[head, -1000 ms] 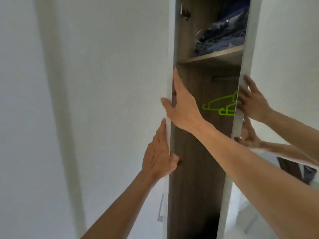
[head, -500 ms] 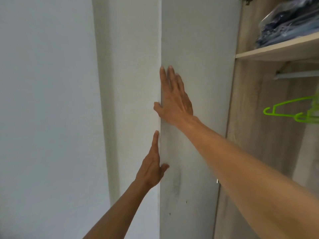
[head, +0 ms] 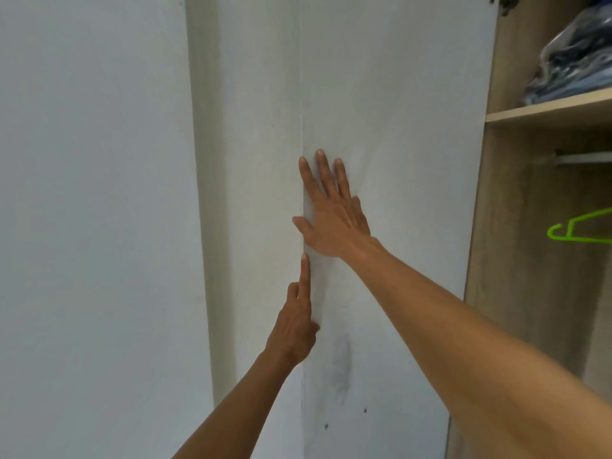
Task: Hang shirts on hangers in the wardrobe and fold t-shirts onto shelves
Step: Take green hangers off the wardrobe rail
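Note:
The wardrobe's white left door (head: 390,127) stands swung wide open, nearly flat against the wall. My right hand (head: 332,213) presses flat on its inner face near the free edge, fingers straight. Just below, my left hand (head: 294,329) touches that same edge, index finger pointing up; its other fingers are mostly hidden behind the edge. Inside the wood-lined wardrobe at the right, a bright green hanger (head: 578,231) hangs under the metal rail (head: 584,157). Folded dark blue clothes in a clear bag (head: 576,61) lie on the shelf (head: 546,111) above.
A plain white wall (head: 92,210) fills the left half of the view. A pale vertical strip (head: 205,193) runs between wall and door. Dark smudges mark the lower door panel.
The door has swung from nearly edge-on to wide open against the wall, my hands moving with it. The mirrored right door has left the view.

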Demonstrator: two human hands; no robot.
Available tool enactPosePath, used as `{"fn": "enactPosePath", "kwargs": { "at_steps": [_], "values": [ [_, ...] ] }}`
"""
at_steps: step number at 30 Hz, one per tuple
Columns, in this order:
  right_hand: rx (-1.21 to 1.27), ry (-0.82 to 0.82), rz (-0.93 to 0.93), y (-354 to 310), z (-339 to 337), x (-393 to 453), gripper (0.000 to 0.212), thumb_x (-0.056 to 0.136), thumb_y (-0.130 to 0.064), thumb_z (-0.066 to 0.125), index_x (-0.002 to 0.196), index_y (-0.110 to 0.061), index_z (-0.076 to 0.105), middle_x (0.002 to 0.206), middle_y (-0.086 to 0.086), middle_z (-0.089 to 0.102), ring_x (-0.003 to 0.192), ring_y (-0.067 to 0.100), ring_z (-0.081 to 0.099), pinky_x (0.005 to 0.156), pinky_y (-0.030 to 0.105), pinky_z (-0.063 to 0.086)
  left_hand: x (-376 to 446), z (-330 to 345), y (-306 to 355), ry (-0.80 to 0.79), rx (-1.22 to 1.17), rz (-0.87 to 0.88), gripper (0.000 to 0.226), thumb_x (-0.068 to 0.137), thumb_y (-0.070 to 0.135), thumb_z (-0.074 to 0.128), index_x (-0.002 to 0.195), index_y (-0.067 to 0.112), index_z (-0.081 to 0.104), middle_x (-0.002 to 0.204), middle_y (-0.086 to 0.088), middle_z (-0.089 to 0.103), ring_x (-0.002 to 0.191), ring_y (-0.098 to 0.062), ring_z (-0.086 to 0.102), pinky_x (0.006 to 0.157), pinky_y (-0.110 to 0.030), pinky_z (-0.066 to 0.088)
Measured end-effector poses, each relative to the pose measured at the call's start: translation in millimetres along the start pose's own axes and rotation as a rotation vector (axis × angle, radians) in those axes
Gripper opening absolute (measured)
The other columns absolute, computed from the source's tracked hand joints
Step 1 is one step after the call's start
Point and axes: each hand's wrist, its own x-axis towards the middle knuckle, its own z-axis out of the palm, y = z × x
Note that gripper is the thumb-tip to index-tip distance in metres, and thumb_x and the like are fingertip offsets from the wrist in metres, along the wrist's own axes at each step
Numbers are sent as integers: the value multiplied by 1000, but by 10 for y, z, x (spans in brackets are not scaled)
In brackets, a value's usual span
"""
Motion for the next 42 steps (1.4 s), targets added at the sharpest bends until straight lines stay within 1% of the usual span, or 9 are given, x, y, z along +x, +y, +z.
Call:
{"fn": "enactPosePath", "kwargs": {
  "at_steps": [5, 9, 16, 22, 26, 30, 33, 36, 42],
  "values": [
    [-21, -14, 34, 0, 194, 159, 96, 99, -44, 55, 154, -38, -24, 158, -11, -39, 148, 21, -33, 117, 64, 12, 156, -46, -193, -28, 6, 16, 105, 68, 94, 33, 143, 55, -31, 166, -3, 10, 144, -21, 34, 116, -37, 28],
    [-34, -17, 52, 22, 323, 260, 95, 99, -42, 55, 154, -38, -22, 159, -11, -38, 148, 21, -32, 118, 64, 13, 283, -38, -334, -40, -7, 18, 99, 82, 52, 48, 139, 61, -32, 164, -7, 15, 143, -31, 36, 116, -42, 31],
    [-60, 12, 70, 34, 437, 359, 96, 98, -42, 55, 155, -36, -22, 159, -8, -37, 147, 23, -34, 118, 65, 10, 431, -31, -508, -34, 48, 9, 123, 88, 6, 70, 146, 54, -28, 160, -6, 22, 134, -35, 45, 107, -47, 43],
    [-46, -25, 74, 28, 379, 350, 94, 99, -40, 55, 155, -37, -20, 160, -10, -35, 148, 21, -31, 119, 64, 17, 433, -20, -530, -19, 63, 19, 126, 86, 5, 72, 147, 51, -28, 155, -11, 28, 121, -41, 53, 97, -51, 50],
    [-61, -94, 83, 36, 196, 233, 87, 101, -37, 51, 156, -39, -15, 162, -11, -30, 151, 17, -24, 120, 61, 17, 380, -16, -519, 18, 88, -12, 128, 85, 13, 75, 144, 53, -32, 139, -11, 40, 92, -26, 58, 78, -42, 60],
    [-95, -79, 127, 161, -118, -86, 82, 101, -36, 50, 158, -38, -9, 165, -9, -22, 153, 17, -17, 121, 57, 16, 293, 77, -310, 199, 422, -85, 127, 73, 12, 81, 158, 27, -13, 155, -15, 24, 133, -38, 36, 104, -51, 43],
    [-156, -43, 188, 345, -444, -420, 76, 100, -35, 50, 160, -32, 3, 168, -3, -9, 155, 20, -8, 121, 56, 20, 153, 257, -67, 266, 532, 15, 111, 68, 14, 85, 156, 13, 18, 157, -19, 25, 142, -44, 25, 114, -60, 24],
    [-278, -12, 296, 544, -795, -829, 65, 98, -33, 52, 156, -22, 25, 167, 5, 12, 154, 25, 5, 119, 54, 26, -7, 563, 245, 163, 411, 203, 95, 70, 18, 85, 150, 9, 35, 149, -20, 40, 133, -44, 39, 107, -60, 36],
    [-569, 24, 557, 928, -1321, -1767, 52, 87, -29, 60, 135, -16, 49, 148, 6, 38, 147, 28, 21, 111, 55, 34, -466, 1374, 1207, -285, 66, 254, 65, 88, 28, 67, 145, 18, 39, 144, -6, 42, 123, -29, 53, 97, -43, 50]
  ]
}}
